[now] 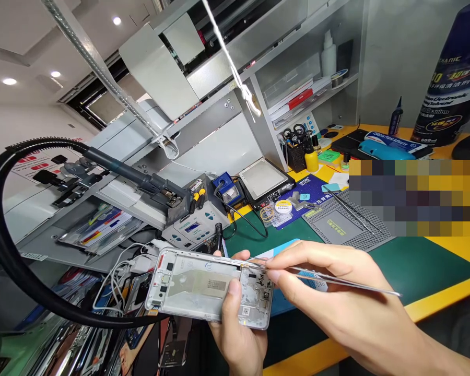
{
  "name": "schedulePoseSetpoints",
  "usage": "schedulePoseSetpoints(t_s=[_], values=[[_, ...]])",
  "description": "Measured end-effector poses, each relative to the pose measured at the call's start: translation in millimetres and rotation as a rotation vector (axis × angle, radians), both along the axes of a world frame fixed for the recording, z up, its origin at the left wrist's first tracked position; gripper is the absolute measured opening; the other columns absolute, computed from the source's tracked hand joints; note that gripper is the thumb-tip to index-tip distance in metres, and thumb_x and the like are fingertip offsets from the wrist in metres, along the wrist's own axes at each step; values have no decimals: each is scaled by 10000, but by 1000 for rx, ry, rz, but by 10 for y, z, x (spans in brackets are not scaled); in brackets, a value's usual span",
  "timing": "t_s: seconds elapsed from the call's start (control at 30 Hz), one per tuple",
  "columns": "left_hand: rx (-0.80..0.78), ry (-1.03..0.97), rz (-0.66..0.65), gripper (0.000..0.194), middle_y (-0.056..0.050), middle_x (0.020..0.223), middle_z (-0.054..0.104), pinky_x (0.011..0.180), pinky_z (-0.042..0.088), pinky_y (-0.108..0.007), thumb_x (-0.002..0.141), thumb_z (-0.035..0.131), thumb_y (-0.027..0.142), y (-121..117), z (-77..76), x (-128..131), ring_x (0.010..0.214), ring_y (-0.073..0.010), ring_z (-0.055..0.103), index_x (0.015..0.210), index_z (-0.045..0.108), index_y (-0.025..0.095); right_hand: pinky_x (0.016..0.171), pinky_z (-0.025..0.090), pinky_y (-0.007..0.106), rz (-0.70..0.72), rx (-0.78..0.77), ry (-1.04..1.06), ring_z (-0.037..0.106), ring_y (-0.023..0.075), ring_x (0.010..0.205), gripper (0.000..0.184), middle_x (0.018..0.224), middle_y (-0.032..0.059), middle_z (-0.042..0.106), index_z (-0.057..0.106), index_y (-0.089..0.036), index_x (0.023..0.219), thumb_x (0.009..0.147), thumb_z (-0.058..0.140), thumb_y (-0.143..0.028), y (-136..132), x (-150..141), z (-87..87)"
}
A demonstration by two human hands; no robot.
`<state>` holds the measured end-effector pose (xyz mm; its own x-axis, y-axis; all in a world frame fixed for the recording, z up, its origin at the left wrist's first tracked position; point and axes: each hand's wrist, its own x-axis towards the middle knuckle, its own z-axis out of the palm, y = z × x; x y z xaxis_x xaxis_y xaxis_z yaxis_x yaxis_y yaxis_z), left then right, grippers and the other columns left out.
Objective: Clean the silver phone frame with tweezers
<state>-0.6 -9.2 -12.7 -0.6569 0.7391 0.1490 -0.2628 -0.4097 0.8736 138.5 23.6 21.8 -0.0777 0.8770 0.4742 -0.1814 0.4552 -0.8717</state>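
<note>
My left hand [235,326] grips an opened phone frame [203,286], silver, with its bare inside facing up; the thumb lies across its middle. My right hand [337,292] pinches thin metal tweezers [321,275]. Their tips touch the upper edge of the phone frame near its right end. Both hands hover over the near edge of a green work mat [415,263].
A soldering station [196,224] and a small heating plate [264,180] stand behind the phone. A thick black hose [8,250] loops at the left. A grey grid mat [344,222], a pen holder [296,151], a spray can [454,78] and shelves lie beyond.
</note>
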Motion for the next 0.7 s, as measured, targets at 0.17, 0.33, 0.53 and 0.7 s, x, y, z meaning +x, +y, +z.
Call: schedulePoseSetpoints(t_s=[0.17, 0.33, 0.53, 0.7], values=[[-9, -20, -7, 424, -57, 1052, 819, 766, 673, -347, 798, 812, 378, -17, -6, 7, 857, -248, 802, 1214, 732, 348, 647, 645, 159, -76, 62, -65, 808, 145, 721, 144, 855, -112, 832, 796, -375, 854, 831, 736, -246, -30, -15, -54], [-57, -89, 0, 497, -66, 1007, 815, 751, 684, -412, 726, 857, 378, -41, 15, 17, 841, -295, 801, 1202, 719, 343, 699, 638, 120, -113, 164, -58, 805, 117, 725, 199, 895, -111, 836, 773, -361, 946, 837, 731, -201, -84, -20, -65], [-62, -102, -4, 545, -71, 1025, 813, 763, 681, -423, 750, 846, 371, -27, -10, 19, 854, -296, 804, 1269, 680, 348, 819, 634, 101, -105, 236, -62, 818, 129, 817, 295, 1004, -85, 841, 749, -352, 1043, 825, 740, -155, -116, 9, -61], [-24, -62, -21, 460, -50, 1002, 818, 763, 674, -403, 765, 839, 378, -25, -24, 15, 840, -273, 805, 1207, 710, 366, 730, 647, 125, -94, 143, -30, 814, 127, 763, 240, 919, -110, 839, 780, -374, 955, 828, 735, -176, -88, -5, -85]])
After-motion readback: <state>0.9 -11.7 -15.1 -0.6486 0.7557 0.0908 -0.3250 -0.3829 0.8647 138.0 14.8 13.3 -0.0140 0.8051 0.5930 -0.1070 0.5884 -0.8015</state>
